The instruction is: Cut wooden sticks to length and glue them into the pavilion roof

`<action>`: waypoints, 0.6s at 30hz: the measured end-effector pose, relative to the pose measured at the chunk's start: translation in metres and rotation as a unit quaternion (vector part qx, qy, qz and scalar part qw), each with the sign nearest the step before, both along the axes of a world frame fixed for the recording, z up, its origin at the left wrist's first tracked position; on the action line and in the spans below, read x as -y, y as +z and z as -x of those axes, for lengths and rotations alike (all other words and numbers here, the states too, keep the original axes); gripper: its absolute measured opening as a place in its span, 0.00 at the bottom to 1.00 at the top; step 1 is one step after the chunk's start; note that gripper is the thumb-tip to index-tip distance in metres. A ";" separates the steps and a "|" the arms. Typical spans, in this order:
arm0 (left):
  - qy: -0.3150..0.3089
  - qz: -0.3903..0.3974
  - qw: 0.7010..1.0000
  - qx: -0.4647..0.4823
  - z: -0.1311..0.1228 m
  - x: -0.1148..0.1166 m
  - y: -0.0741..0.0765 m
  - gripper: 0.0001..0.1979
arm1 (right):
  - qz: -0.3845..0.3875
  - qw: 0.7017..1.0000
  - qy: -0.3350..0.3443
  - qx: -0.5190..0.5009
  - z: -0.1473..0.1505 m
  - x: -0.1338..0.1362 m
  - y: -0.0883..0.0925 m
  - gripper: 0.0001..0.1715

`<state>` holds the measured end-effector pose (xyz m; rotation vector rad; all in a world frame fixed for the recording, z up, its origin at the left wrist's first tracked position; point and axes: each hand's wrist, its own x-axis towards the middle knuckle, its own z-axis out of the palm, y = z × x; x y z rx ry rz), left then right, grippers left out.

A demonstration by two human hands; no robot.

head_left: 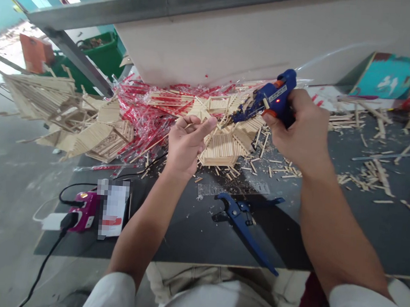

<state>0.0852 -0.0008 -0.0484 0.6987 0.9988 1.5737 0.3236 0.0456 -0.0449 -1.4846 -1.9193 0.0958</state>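
Note:
My right hand [303,132] grips a blue hot glue gun [275,100] with a small red light on its side. The gun's dark, glue-crusted nozzle slants down to the left over a model built of thin wooden sticks [221,150]. At the model's left side, my left hand [188,143] is closed, thumb and fingers drawn together close to the nozzle tip. Whatever lies in its fingers is too small or hidden to name. The model's flat, slatted panels rest on the dark table [186,222].
Blue cutters [247,231] lie in front of the model near a clear ruler [234,189]. At left are a phone [115,210] and a purple power adapter [83,210] with cords. Red-and-clear wrappers [140,116], another stick model [84,117] and wood scraps [379,175] surround the work.

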 end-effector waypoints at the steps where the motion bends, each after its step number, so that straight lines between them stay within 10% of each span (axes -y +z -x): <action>1: 0.001 0.000 1.000 0.000 -0.001 0.000 0.000 0.26 | -0.001 1.000 -0.001 0.001 0.000 0.000 0.000 0.22; 18: 0.009 0.010 1.000 -0.016 -0.002 0.001 0.001 0.25 | 0.010 1.000 0.017 -0.014 -0.004 0.002 0.002 0.27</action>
